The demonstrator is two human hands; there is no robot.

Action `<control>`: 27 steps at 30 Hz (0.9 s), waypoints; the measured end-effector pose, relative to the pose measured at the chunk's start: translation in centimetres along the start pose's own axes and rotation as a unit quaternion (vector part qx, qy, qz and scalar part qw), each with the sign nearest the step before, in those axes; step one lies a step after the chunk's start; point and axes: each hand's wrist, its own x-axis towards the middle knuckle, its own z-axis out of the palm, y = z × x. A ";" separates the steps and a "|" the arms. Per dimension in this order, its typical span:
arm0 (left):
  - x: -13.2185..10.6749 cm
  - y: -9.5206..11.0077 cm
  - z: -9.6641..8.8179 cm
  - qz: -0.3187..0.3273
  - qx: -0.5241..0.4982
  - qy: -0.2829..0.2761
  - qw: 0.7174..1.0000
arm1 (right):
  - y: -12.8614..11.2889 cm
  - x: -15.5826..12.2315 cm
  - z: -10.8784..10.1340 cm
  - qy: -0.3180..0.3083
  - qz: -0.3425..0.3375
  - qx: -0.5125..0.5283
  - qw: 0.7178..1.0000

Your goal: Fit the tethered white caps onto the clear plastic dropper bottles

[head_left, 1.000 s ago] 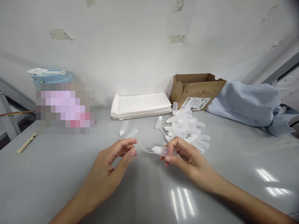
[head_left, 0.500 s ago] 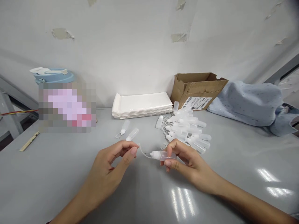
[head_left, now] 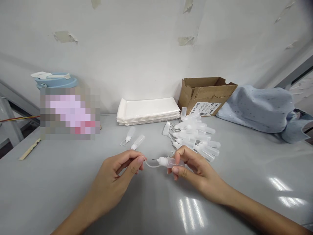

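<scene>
My right hand (head_left: 189, 164) is closed around a small translucent needle-tip bottle (head_left: 164, 162), held sideways with its thin metal needle pointing left. From the bottle's neck a soft white cap strap (head_left: 152, 166) curves leftward. Thumb and fingertips of my left hand (head_left: 126, 166) pinch the strap's free end, so its tip is hidden. The needle stands bare, apart from my left fingers. Two similar bottles, one (head_left: 130, 134) with a looped strap and another (head_left: 138, 142) nearer, lie beyond my left hand. Past my right hand is a pile of needle-tip bottles (head_left: 193, 132).
White padded envelopes (head_left: 149, 109) are stacked against the wall. Right of them stands an open cardboard box (head_left: 207, 94), beside a pale blue cloth (head_left: 256, 109). At the left are a blue lidded container (head_left: 57, 81), a pixelated patch and a flat strip (head_left: 29, 149) on the grey table (head_left: 146, 209).
My left fingers have moved slightly left and down, and the strap's end now sits inside their pinch. The bottle in my right hand stays nearly still.
</scene>
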 end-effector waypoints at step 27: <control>-0.2 -1.1 0.3 0.077 0.019 -0.084 0.993 | -0.2 -0.2 0.0 -0.050 0.024 0.041 0.998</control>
